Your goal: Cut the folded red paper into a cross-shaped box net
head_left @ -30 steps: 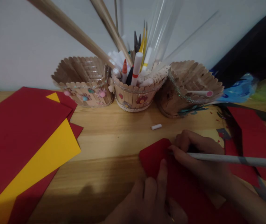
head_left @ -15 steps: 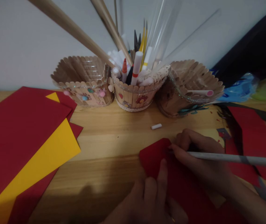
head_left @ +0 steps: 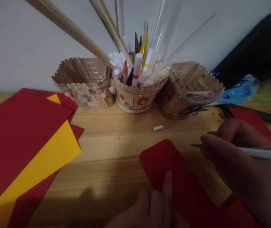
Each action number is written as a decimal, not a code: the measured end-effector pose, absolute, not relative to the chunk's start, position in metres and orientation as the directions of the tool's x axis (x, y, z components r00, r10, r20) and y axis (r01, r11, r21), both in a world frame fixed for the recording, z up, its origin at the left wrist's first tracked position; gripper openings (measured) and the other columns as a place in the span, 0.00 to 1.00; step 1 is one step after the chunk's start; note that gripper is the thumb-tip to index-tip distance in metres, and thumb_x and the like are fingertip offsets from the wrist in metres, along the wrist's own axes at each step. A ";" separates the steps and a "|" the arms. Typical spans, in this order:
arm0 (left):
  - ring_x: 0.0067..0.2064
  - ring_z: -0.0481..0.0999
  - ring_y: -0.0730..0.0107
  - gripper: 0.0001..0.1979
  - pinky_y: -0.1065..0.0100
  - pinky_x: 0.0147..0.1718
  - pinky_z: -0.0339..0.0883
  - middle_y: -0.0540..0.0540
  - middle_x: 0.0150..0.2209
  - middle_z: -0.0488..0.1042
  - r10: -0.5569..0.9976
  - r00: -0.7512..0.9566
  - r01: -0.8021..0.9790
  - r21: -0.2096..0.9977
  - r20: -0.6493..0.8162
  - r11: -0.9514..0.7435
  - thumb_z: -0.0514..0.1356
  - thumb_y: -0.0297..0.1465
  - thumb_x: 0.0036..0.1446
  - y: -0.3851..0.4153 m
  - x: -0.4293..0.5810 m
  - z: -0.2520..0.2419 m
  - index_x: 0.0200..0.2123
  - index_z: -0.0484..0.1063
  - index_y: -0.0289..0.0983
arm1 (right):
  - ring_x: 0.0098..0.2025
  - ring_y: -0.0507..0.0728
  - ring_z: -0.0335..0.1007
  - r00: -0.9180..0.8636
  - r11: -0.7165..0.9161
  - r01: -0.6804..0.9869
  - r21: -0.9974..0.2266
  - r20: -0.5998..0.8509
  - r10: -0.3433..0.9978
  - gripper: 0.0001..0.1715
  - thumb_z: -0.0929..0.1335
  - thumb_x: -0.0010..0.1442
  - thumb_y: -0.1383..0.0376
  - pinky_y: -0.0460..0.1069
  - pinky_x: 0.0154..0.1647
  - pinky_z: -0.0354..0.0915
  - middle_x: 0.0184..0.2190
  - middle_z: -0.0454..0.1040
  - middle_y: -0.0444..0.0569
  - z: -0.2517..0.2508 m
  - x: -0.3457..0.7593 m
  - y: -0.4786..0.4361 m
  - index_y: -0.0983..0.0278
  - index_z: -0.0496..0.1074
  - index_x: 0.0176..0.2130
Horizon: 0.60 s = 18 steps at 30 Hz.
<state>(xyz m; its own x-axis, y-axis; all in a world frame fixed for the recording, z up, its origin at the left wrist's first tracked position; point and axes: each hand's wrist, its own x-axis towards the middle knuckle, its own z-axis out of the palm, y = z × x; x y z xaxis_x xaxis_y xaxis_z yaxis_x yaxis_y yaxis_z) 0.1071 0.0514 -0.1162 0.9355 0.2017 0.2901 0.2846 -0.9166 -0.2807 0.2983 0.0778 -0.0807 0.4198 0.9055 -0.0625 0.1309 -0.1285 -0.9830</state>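
A red paper piece (head_left: 164, 158) with clipped corners at its far end lies on the wooden table. My left hand (head_left: 154, 205) rests on its near part, index finger stretched out flat against the paper and the other fingers partly bent. To the right, my right hand (head_left: 240, 158) is closed around a pale pencil (head_left: 261, 153). The pencil's dark tip points left and is off the paper, a little to its right. A short white stub (head_left: 158, 128) lies just beyond the paper.
Red sheets (head_left: 28, 126) and a yellow sheet (head_left: 52, 148) overlap at the left. Three stick-built baskets (head_left: 83, 95) stand along the wall, the middle one full of markers (head_left: 137, 68), tweezers (head_left: 144, 44) and rods. Red scraps (head_left: 251, 118) and a blue package (head_left: 240, 91) lie at the right.
My right hand has lifted the pencil off the red paper and moved right. My left index finger has slid slightly nearer to me on the paper.
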 end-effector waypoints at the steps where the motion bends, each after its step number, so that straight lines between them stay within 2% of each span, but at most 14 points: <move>1: 0.19 0.63 0.73 0.07 0.69 0.18 0.59 0.40 0.43 0.79 0.213 0.932 0.297 -0.279 0.295 -0.913 0.58 0.30 0.56 0.051 0.108 -0.116 0.31 0.59 0.39 | 0.16 0.47 0.50 0.419 -0.135 0.138 -0.981 -0.066 0.905 0.20 0.76 0.46 0.61 0.44 0.12 0.42 0.15 0.61 0.36 -0.076 0.296 0.074 0.59 0.61 0.20; 3: 0.19 0.63 0.74 0.05 0.69 0.18 0.59 0.40 0.43 0.79 0.225 0.920 0.318 -0.277 0.320 -0.907 0.58 0.28 0.55 0.050 0.109 -0.116 0.31 0.61 0.38 | 0.16 0.48 0.49 0.362 -0.179 0.144 -0.973 -0.117 0.925 0.19 0.75 0.46 0.62 0.44 0.13 0.43 0.15 0.61 0.36 -0.071 0.291 0.066 0.59 0.61 0.20; 6: 0.18 0.63 0.74 0.06 0.70 0.15 0.56 0.40 0.42 0.79 0.222 0.914 0.321 -0.270 0.340 -0.908 0.56 0.27 0.56 0.050 0.109 -0.117 0.28 0.61 0.37 | 0.18 0.49 0.51 0.164 -0.247 0.206 -0.947 -0.216 0.963 0.17 0.72 0.49 0.63 0.44 0.16 0.48 0.17 0.61 0.36 -0.075 0.286 0.059 0.59 0.60 0.21; 10: 0.19 0.66 0.73 0.07 0.70 0.15 0.56 0.42 0.40 0.80 0.215 0.913 0.312 -0.255 0.347 -0.915 0.56 0.30 0.58 0.049 0.109 -0.116 0.29 0.60 0.38 | 0.19 0.50 0.51 -0.057 -0.187 0.359 -0.914 -0.221 0.974 0.16 0.67 0.55 0.66 0.44 0.16 0.49 0.18 0.59 0.37 -0.093 0.290 0.060 0.59 0.57 0.22; 13: 0.19 0.67 0.72 0.07 0.69 0.15 0.57 0.41 0.40 0.80 0.226 0.902 0.330 -0.252 0.367 -0.910 0.57 0.29 0.57 0.047 0.110 -0.117 0.29 0.60 0.38 | 0.20 0.50 0.50 -0.063 -0.134 0.398 -0.908 -0.172 0.983 0.17 0.65 0.55 0.69 0.44 0.17 0.49 0.18 0.57 0.36 -0.102 0.294 0.063 0.59 0.54 0.22; 18: 0.16 0.63 0.73 0.09 0.69 0.13 0.54 0.43 0.34 0.81 0.270 0.836 0.410 -0.216 0.478 -0.886 0.55 0.27 0.58 0.044 0.113 -0.121 0.26 0.59 0.39 | 0.19 0.49 0.51 -0.070 -0.088 0.465 -0.881 -0.135 0.988 0.17 0.65 0.56 0.68 0.43 0.17 0.49 0.17 0.58 0.36 -0.101 0.291 0.062 0.59 0.53 0.21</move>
<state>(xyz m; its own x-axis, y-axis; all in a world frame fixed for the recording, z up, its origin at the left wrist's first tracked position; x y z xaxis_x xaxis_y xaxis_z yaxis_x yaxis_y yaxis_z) 0.1133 0.0440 -0.1215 0.8359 0.2698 0.4780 0.4096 -0.8864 -0.2159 0.2909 0.0615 -0.1011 -0.0701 0.9883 -0.1352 0.4647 -0.0875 -0.8811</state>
